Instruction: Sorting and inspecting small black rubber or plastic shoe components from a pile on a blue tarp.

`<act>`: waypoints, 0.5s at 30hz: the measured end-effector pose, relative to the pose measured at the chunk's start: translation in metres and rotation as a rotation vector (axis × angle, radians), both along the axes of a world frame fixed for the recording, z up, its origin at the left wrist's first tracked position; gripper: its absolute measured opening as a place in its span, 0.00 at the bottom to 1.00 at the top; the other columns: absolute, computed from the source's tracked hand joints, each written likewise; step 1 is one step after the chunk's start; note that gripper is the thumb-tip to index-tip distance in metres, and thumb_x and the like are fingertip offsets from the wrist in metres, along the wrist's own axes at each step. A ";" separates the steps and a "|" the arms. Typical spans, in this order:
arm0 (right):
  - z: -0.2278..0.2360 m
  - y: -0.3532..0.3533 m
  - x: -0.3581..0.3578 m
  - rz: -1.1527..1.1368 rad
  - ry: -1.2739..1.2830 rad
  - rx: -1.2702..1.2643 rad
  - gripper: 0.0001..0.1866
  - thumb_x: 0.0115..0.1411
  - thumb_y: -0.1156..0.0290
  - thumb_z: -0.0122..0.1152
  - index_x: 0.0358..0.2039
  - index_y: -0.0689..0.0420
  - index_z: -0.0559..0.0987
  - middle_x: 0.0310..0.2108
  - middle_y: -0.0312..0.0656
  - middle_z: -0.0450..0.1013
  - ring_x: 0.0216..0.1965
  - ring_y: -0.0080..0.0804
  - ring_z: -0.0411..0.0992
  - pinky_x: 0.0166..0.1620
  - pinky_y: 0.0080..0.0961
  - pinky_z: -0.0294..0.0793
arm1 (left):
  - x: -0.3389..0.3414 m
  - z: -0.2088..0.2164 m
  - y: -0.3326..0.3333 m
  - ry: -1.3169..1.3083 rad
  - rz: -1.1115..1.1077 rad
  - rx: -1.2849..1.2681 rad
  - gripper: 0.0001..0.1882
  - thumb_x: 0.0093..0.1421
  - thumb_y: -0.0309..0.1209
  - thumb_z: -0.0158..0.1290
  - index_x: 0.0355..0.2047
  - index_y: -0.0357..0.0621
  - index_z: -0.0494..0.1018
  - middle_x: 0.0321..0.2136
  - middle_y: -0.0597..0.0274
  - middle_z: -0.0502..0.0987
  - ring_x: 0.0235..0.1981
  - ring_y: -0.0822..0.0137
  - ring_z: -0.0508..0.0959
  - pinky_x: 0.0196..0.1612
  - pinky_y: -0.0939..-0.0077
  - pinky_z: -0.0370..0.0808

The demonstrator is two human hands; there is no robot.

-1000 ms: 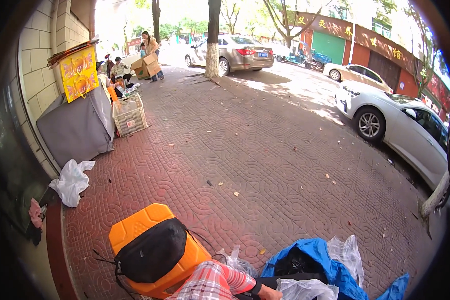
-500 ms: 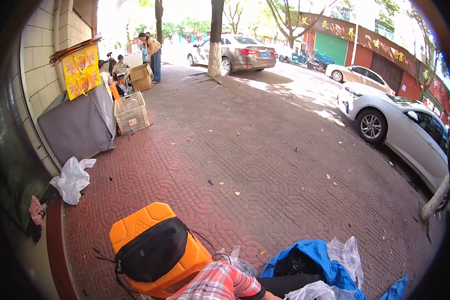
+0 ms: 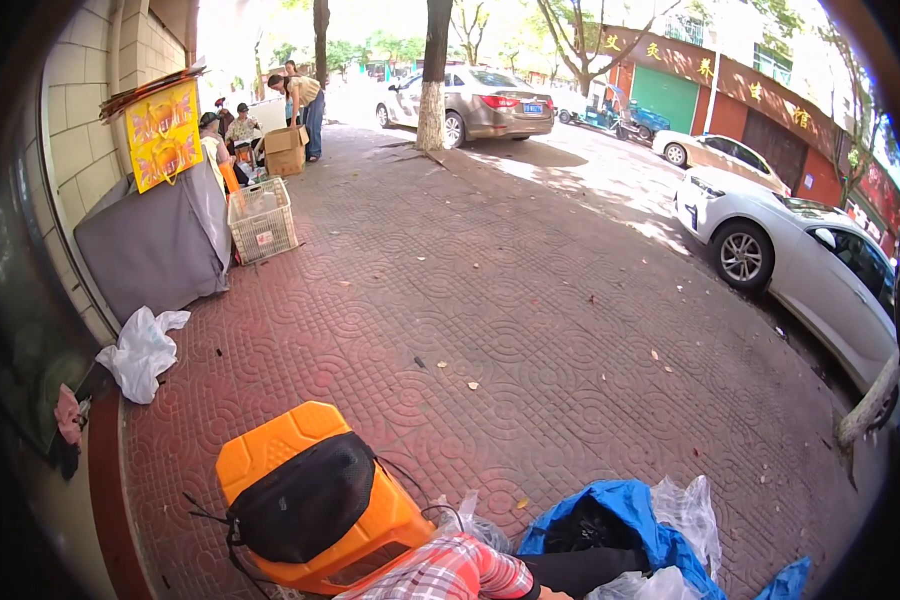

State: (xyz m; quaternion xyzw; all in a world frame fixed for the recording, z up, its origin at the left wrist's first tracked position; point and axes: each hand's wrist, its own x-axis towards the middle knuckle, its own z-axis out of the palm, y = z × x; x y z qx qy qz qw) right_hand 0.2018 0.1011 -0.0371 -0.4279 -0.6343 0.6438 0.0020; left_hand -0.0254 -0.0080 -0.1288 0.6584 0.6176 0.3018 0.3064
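Observation:
A plaid red-and-white sleeve crosses the lower edge. From its dark cuff only a sliver of my left hand [image 3: 553, 594] shows; its fingers are cut off below. The hand is nearest to clear plastic bags [image 3: 642, 586] and a dark trouser leg [image 3: 590, 564]. Beyond the leg lies a crumpled blue bag [image 3: 625, 498] with black plastic [image 3: 588, 526] inside. Left of the sleeve stands an orange plastic stool [image 3: 280, 440] with a black drawstring bag [image 3: 305, 500] lying on it. My right hand is out of view.
A white plastic bag [image 3: 140, 355] lies by the wall at left, near a grey covered stack [image 3: 155, 245] and a white crate [image 3: 262, 222]. Farther off, people gather near a cardboard box [image 3: 285, 152]. Parked cars, including a white car [image 3: 790, 240], line the right.
The person by the cardboard box has bent lower over it, and another person shows behind. My sleeve and hand have shifted slightly to the right.

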 end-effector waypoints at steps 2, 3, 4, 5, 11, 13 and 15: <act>-0.157 0.104 0.094 0.042 0.025 0.039 0.26 0.50 0.59 0.61 0.46 0.61 0.68 0.36 0.49 0.69 0.34 0.41 0.69 0.38 0.39 0.70 | -0.002 0.012 -0.003 -0.075 0.056 -0.032 0.13 0.48 0.38 0.51 0.26 0.41 0.75 0.23 0.50 0.76 0.22 0.57 0.75 0.28 0.63 0.72; -0.222 0.146 0.134 0.065 0.044 0.078 0.26 0.50 0.59 0.61 0.46 0.61 0.68 0.36 0.49 0.69 0.34 0.41 0.69 0.38 0.39 0.70 | -0.003 0.019 -0.004 -0.156 0.093 -0.062 0.13 0.48 0.38 0.51 0.26 0.41 0.75 0.24 0.50 0.76 0.22 0.57 0.76 0.28 0.63 0.72; -0.255 0.176 0.159 0.092 0.051 0.130 0.26 0.50 0.59 0.61 0.46 0.61 0.68 0.36 0.49 0.69 0.34 0.41 0.69 0.38 0.39 0.70 | -0.008 0.030 -0.008 -0.250 0.130 -0.080 0.13 0.48 0.38 0.51 0.27 0.40 0.75 0.24 0.50 0.76 0.23 0.58 0.76 0.28 0.63 0.72; -0.279 0.204 0.180 0.124 0.055 0.182 0.27 0.50 0.59 0.61 0.46 0.61 0.68 0.36 0.49 0.69 0.34 0.41 0.69 0.38 0.39 0.70 | -0.013 0.042 -0.012 -0.348 0.169 -0.097 0.13 0.48 0.38 0.51 0.27 0.40 0.75 0.24 0.50 0.76 0.23 0.58 0.76 0.29 0.63 0.72; -0.314 0.165 0.162 0.200 0.165 0.407 0.27 0.50 0.59 0.62 0.47 0.61 0.68 0.36 0.49 0.69 0.33 0.41 0.69 0.37 0.38 0.71 | -0.008 0.082 -0.005 -0.513 -0.005 0.285 0.13 0.53 0.33 0.51 0.35 0.38 0.73 0.23 0.56 0.76 0.25 0.65 0.75 0.30 0.71 0.72; -0.246 0.092 0.074 0.264 0.219 0.461 0.28 0.50 0.58 0.62 0.47 0.61 0.68 0.36 0.49 0.69 0.33 0.41 0.69 0.37 0.37 0.71 | 0.000 0.069 0.003 -0.321 -0.048 0.247 0.12 0.54 0.31 0.50 0.35 0.37 0.73 0.23 0.58 0.75 0.24 0.67 0.74 0.29 0.75 0.72; -0.127 0.009 -0.023 0.323 0.245 0.558 0.28 0.50 0.58 0.62 0.47 0.61 0.68 0.36 0.49 0.69 0.33 0.41 0.69 0.37 0.37 0.71 | -0.007 0.074 -0.001 -0.371 -0.020 0.274 0.11 0.53 0.31 0.51 0.33 0.37 0.73 0.21 0.59 0.74 0.23 0.68 0.73 0.28 0.75 0.71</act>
